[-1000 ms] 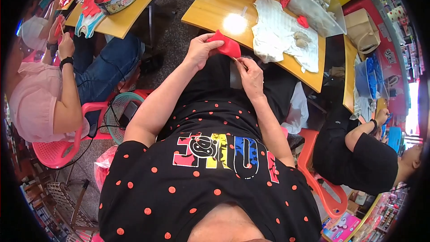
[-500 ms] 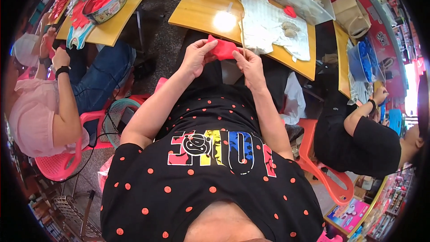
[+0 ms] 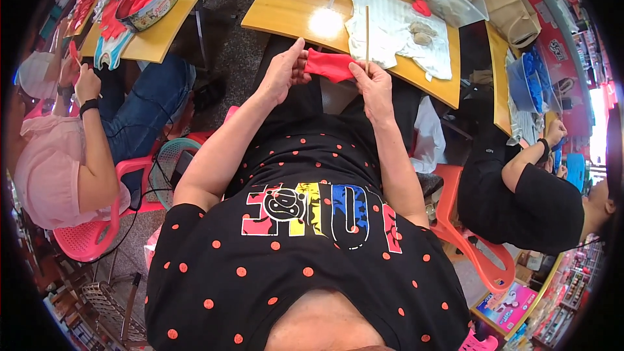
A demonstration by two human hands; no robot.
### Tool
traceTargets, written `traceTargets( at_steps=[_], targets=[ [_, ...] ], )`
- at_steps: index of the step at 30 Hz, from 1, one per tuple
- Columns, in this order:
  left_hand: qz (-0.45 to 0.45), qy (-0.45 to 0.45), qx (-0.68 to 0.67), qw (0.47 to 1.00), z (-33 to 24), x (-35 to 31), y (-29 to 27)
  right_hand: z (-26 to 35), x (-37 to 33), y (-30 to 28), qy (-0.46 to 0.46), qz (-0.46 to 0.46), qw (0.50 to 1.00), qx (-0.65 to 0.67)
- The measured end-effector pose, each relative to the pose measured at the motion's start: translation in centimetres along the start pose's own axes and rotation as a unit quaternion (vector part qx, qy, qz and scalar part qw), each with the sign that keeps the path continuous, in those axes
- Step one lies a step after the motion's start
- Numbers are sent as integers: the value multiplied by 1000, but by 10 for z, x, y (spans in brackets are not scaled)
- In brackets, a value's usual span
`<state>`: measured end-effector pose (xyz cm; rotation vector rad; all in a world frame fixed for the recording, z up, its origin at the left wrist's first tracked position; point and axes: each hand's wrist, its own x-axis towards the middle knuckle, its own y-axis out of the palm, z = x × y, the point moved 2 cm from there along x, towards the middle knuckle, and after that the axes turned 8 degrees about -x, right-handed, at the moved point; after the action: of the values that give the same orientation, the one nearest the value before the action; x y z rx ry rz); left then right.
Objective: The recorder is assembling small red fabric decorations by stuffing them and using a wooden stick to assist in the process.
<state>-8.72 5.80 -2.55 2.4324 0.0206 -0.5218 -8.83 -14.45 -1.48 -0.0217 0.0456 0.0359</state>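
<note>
A small red piece of cloth (image 3: pixel 330 65) stretches between my hands, just off the near edge of the table. My left hand (image 3: pixel 281 78) has its curled fingers at the cloth's left end, while its thumb points up, off the fabric. Pinching the right end is my right hand (image 3: pixel 375 91), its thumb and index finger pressed together. That same hand holds a thin wooden stick (image 3: pixel 367 29), which stands upright above the fingers. Part of the left fingers is hidden by the cloth.
Ahead is a wooden table (image 3: pixel 279 10) with white garments (image 3: pixel 377 23) and a clear bin (image 3: pixel 448 0). A round tin (image 3: pixel 153 10) of red pieces stands on the left table. Co-workers sit at either side, one in a pink top (image 3: pixel 55 162), another in black (image 3: pixel 520 201).
My left thumb has come off the cloth, which is now spread wider. The stick has swung clear and upright in my right hand, which has shifted slightly right.
</note>
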Motion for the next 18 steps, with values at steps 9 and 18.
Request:
traceTargets(
  at_steps=[9, 18],
  targets=[
    [20, 126, 52, 990, 18, 2, 4, -3, -7, 18, 92, 71, 988, 99],
    [-36, 167, 159, 972, 15, 5, -1, -4, -6, 21, 97, 70, 988, 97]
  ],
)
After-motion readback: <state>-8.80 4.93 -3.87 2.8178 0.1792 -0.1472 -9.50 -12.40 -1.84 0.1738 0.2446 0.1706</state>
